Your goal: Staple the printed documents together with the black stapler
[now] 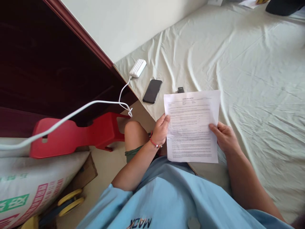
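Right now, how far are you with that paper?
Done: the printed sheet is picked up, flat and unfolded. In hand: the left hand and right hand each pinch a side edge above the bed sheet. Left: nothing is folded or put down; the phone lies untouched.

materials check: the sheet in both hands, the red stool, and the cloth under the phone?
Sheet: thin white paper, matte, printed text, held by left hand and right hand. Red stool: likely moulded plastic, smooth with a slight sheen and a cut-out slot. Cloth: woven fabric, probably a cotton bedsheet, pale, matte and heavily creased. Phone: glossy black face, likely glass.
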`<act>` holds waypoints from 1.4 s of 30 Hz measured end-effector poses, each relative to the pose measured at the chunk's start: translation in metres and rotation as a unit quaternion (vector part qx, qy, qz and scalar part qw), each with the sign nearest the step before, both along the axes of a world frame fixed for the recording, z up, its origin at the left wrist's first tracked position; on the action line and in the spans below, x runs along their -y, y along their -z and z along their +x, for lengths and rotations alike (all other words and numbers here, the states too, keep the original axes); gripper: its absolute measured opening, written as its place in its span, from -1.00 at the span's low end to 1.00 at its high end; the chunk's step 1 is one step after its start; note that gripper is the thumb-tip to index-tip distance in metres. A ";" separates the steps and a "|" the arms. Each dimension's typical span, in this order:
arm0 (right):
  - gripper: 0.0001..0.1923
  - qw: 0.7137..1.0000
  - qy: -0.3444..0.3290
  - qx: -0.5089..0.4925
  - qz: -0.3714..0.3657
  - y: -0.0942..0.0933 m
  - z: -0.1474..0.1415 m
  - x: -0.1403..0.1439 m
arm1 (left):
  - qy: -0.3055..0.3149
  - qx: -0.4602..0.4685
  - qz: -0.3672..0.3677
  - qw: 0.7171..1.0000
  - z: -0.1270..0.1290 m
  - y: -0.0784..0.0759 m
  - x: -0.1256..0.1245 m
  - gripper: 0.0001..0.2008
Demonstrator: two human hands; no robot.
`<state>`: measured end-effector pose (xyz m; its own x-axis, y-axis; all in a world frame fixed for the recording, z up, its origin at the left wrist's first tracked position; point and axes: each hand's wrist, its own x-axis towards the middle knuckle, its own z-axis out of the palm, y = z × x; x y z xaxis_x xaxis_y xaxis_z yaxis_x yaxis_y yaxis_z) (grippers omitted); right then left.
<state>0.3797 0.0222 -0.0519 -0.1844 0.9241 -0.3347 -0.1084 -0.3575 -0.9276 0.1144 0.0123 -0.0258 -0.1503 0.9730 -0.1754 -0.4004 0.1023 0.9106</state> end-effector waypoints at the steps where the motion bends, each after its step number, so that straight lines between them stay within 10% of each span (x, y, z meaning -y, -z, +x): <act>1: -0.58 1.000 0.011 0.003 0.001 0.001 0.000 -0.001 | 0.003 -0.009 -0.007 1.000 0.000 0.002 -0.003 -0.68; 7: -0.62 0.997 0.059 0.040 0.020 0.002 0.003 -0.006 | -0.070 -0.297 -0.044 0.951 -0.019 0.001 -0.041 -0.87; 12: -0.61 0.996 0.074 0.041 0.021 0.007 0.009 -0.006 | -0.091 -0.652 -0.041 0.751 -0.044 -0.010 -0.108 -0.60; 15: -0.63 0.997 0.073 0.026 0.011 0.008 0.010 -0.005 | -0.089 -0.703 -0.108 0.697 -0.059 -0.006 -0.150 -0.33; 22: -0.61 0.997 0.073 0.012 0.002 0.007 0.010 -0.006 | -0.059 -0.687 -0.221 0.689 -0.082 0.008 -0.191 -0.19; 34: -0.60 0.998 0.062 0.006 -0.002 0.011 0.014 -0.005 | -0.021 -0.746 -0.226 0.626 -0.084 0.000 -0.191 -0.12; 42: -0.58 0.997 0.069 -0.038 -0.022 0.012 0.015 -0.006 | -0.041 -0.739 -0.190 0.645 -0.072 -0.002 -0.167 -0.06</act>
